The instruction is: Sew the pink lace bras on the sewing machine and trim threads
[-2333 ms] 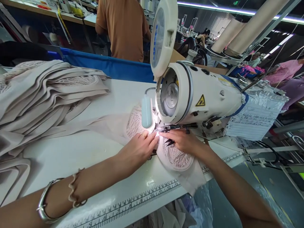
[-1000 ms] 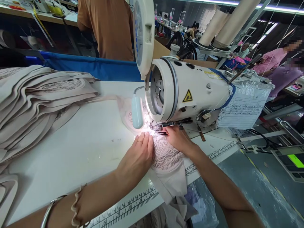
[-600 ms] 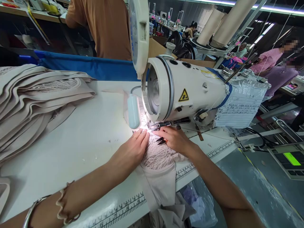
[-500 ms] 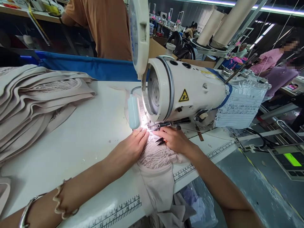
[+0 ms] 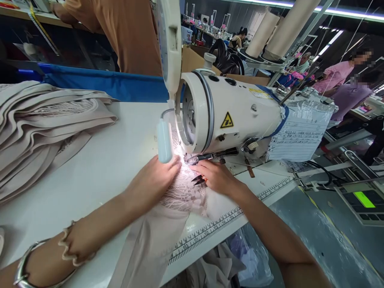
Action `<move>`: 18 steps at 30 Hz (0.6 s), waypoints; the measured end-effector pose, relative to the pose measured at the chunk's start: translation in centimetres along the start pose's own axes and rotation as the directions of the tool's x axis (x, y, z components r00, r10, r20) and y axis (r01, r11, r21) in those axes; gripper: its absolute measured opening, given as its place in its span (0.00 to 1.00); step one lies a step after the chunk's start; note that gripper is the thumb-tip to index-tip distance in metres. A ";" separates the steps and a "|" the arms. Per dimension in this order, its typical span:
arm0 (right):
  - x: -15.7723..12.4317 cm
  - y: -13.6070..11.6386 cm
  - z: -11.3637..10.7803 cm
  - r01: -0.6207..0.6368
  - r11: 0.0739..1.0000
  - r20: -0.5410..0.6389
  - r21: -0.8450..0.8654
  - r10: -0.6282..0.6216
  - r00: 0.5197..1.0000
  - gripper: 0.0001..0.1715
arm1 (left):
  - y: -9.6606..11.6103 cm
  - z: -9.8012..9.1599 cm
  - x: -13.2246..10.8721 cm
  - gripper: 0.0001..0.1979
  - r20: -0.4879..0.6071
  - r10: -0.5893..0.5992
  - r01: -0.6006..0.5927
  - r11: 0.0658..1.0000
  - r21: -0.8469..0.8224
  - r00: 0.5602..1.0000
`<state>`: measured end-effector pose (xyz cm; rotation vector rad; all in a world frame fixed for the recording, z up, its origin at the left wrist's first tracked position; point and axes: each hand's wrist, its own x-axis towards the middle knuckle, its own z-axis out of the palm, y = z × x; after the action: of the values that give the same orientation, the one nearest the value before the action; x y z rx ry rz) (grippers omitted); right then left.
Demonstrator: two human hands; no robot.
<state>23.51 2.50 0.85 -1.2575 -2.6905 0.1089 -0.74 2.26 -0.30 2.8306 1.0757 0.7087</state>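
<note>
Pale pink lace fabric (image 5: pixel 183 196) with a plain band lies under the needle area of a white sewing machine (image 5: pixel 237 108). My left hand (image 5: pixel 153 176) rests on the lace left of the needle, fingers stretched out and partly hidden by a pale blue lamp (image 5: pixel 164 142). My right hand (image 5: pixel 217 176) is closed around small thread snips (image 5: pixel 198 180), their dark blades pointing left. Its fingertips touch the lace beside the presser foot (image 5: pixel 192 160), in bright light. The plain band (image 5: pixel 150 240) trails over the table's front edge.
A stack of similar fabric pieces (image 5: pixel 51 132) lies at left on the white table (image 5: pixel 99 176). A printed ruler (image 5: pixel 210 232) runs along the front edge. Thread cones (image 5: pixel 264 32) stand behind the machine. A person in an orange-brown top (image 5: pixel 126 36) is across the table.
My left hand has shifted left and its fingers have drawn back beside the lamp. The hanging fabric band has swung left, baring more ruler. My right hand stays by the presser foot with the snips.
</note>
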 end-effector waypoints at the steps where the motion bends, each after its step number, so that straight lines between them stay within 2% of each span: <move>1: 0.0 0.0 0.0 0.001 1.000 -0.001 0.008 -0.001 1.000 0.28 | 0.9 0.2 0.0 0.20 -0.032 -0.014 0.013 0.999 -0.044 0.999; 3: 0.1 0.1 0.1 0.006 0.999 -0.003 0.035 -0.006 1.000 0.28 | 2.6 0.7 -0.2 0.18 -0.062 -0.031 0.022 0.990 -0.139 0.998; 5: 0.0 0.4 0.3 0.012 0.996 -0.011 0.088 -0.011 1.000 0.29 | 3.4 1.0 -0.5 0.15 -0.046 -0.011 0.003 0.985 -0.172 0.999; 9: -0.5 1.2 0.6 0.037 0.977 -0.070 0.209 -0.023 0.997 0.24 | 2.8 0.6 -0.7 0.14 0.021 0.082 -0.076 0.974 -0.213 0.996; 12: -0.8 1.7 0.6 0.117 0.962 -0.124 0.245 -0.089 0.988 0.19 | 2.5 0.1 -0.5 0.16 0.063 0.056 -0.036 0.961 -0.274 0.996; 15: -0.7 1.7 0.2 0.211 0.950 -0.191 0.232 -0.168 0.967 0.17 | 2.9 0.0 -0.2 0.14 0.112 0.001 0.033 0.954 -0.298 0.994; 18: -0.4 1.4 -0.2 0.329 0.928 -0.266 0.174 -0.277 0.923 0.17 | 3.1 0.3 -0.2 0.14 0.078 0.036 -0.012 0.958 -0.286 0.996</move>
<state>24.89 3.09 0.82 -0.7273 -2.5446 0.1914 1.14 -0.22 -0.05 2.6051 0.8502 0.6805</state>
